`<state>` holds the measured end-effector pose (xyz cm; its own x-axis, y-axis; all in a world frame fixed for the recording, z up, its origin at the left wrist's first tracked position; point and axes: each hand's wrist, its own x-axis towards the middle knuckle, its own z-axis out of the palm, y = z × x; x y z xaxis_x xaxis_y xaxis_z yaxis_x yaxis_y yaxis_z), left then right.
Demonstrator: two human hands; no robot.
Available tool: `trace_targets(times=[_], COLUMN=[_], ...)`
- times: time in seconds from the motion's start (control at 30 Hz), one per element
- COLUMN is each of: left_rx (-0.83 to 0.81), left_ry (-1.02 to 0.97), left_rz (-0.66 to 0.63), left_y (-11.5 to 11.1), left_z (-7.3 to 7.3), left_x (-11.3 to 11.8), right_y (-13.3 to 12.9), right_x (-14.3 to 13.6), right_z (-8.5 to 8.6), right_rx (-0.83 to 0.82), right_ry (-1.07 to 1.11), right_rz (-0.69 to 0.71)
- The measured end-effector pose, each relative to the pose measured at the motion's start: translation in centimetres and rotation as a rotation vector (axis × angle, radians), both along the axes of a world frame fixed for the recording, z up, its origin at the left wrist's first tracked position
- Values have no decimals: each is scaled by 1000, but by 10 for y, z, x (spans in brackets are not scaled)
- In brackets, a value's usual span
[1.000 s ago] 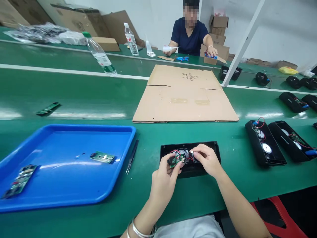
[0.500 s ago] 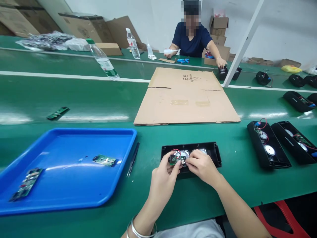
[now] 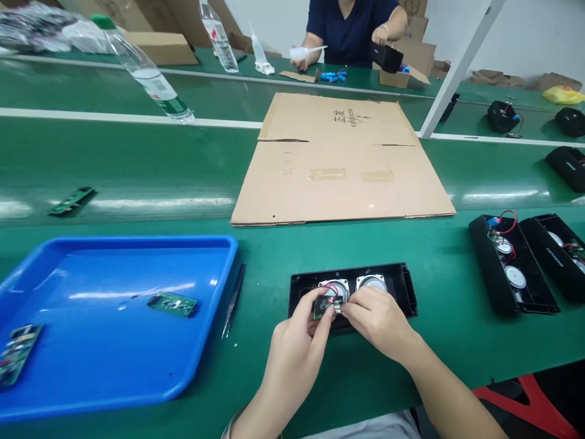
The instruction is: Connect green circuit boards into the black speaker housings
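Note:
A small green circuit board (image 3: 323,306) is pinched between the thumb and fingers of my left hand (image 3: 295,350), above a black speaker housing (image 3: 398,281). Red wire loops over the board's upper edge. My right hand (image 3: 381,323) has its fingertips pressed together at the board's right end; whatever they grip is too small and covered to name. Two round speaker drivers sit in the housing, the right-hand one (image 3: 372,281) partly behind my right fingers. The lower edge of the housing is largely covered by my hands.
Left of me lies a blue tray (image 3: 201,347) with circuit boards (image 3: 173,303), and tweezers (image 3: 234,299) beside it. Flat cardboard (image 3: 342,195) lies ahead. More speaker housings (image 3: 507,268) stand at right. Across the bench, a co-worker (image 3: 347,30) holds a black housing (image 3: 387,58).
My view has shifted slightly; both my hands stay at the circuit board with little change. The co-worker has lifted a black housing off the far bench and moved it leftward.

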<state>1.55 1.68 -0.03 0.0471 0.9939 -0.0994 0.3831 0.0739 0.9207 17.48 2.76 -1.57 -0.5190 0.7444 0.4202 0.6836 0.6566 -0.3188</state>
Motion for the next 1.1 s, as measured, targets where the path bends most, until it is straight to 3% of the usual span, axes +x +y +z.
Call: trace_targets(times=[0.3, 0.53, 0.67, 0.73, 0.9, 1.1], left_rx=[366, 257, 211, 181, 69, 1], left_ry=[215, 230, 217, 218, 181, 69], left_rz=[-187, -135, -57, -22, 44, 132], left_y=[1, 4, 0, -1, -1, 2], left_z=[0, 3, 3, 4, 7, 16], left_x=[-5, -1, 2, 1, -3, 7], right_y=[0, -4, -4, -2, 9, 9], right_x=[1, -5, 11, 29, 59, 56], right_z=[2, -6, 5, 15, 26, 15], right_rx=[-153, -178, -297, -315, -412, -398], right_ry=[163, 213, 296, 189, -256, -217], right_rz=[-109, -192, -273, -271, -95, -146])
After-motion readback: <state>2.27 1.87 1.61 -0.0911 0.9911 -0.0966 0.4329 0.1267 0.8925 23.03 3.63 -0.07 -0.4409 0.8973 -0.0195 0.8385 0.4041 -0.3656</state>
